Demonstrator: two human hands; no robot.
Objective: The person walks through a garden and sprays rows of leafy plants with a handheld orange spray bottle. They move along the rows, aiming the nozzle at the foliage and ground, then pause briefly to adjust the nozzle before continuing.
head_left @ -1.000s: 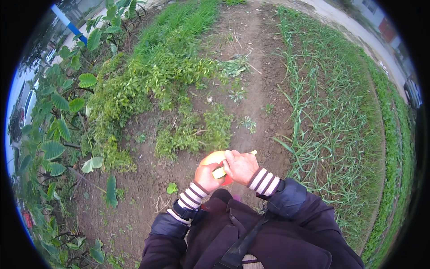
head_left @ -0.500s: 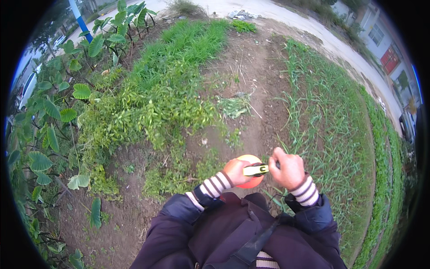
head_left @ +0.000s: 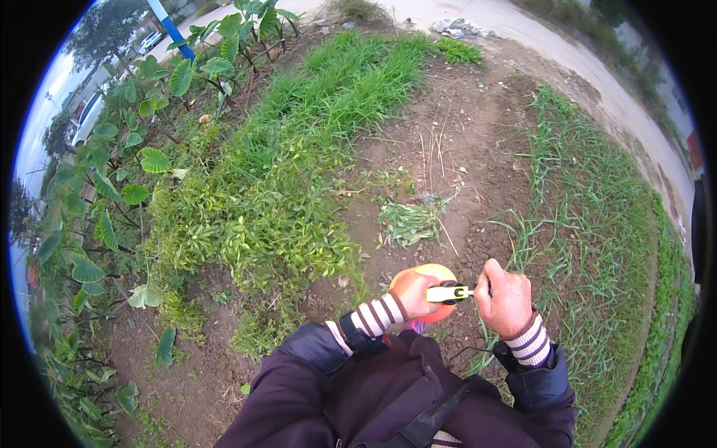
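In front of my body, my left hand is closed round the head of what looks like a hand sprayer, with a round orange body and a pale yellow and black top. The yellow part points right, toward my right hand. That hand is closed, its thumb and fingers curled just beyond the yellow tip. A small dark bit shows between them, too hidden to name. Something pink peeks out below the orange body, close to my jacket.
Leafy low plants grow on the left, with tall grassy greens behind. Wilted cut leaves lie on the bare soil ahead. Long-leaved green plants fill the right. Big-leaved plants line the far left.
The view has swung left, so the plants sit further right in it. Both hands and the sprayer appear slightly right and lower; the left hand keeps its hold.
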